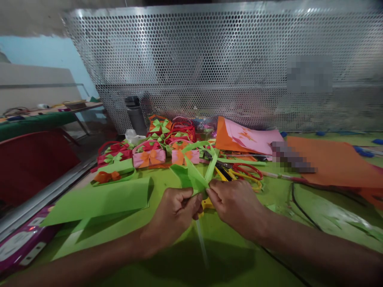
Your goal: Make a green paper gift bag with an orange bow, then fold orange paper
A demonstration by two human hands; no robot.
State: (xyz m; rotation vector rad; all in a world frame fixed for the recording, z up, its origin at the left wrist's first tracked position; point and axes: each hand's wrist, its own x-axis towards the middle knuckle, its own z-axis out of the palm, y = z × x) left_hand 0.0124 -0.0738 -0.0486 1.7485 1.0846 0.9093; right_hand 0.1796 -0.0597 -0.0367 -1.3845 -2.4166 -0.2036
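Note:
Both hands grip a partly folded small green bag (194, 177) with a thin strip looping up as its handle. My left hand (178, 209) is closed, pinching its lower edge between thumb and fingers. My right hand (237, 203) pinches the lower right corner, by the base of the strip. Under the hands, partly hidden, lies a yellow tool (208, 204), with a translucent stick (202, 243) extending toward me. Scissors (245, 173) with red and yellow handles rest just beyond my right hand.
Several small bags with bows (149, 157) stand behind, near a dark bottle (136, 115). A green sheet (101, 201) lies left, beside a purple device (26, 239). Pink sheets (254, 135) and an orange sheet (335, 161) lie right. A black cable (302, 211) crosses the table. Perforated metal panel (209, 59) behind.

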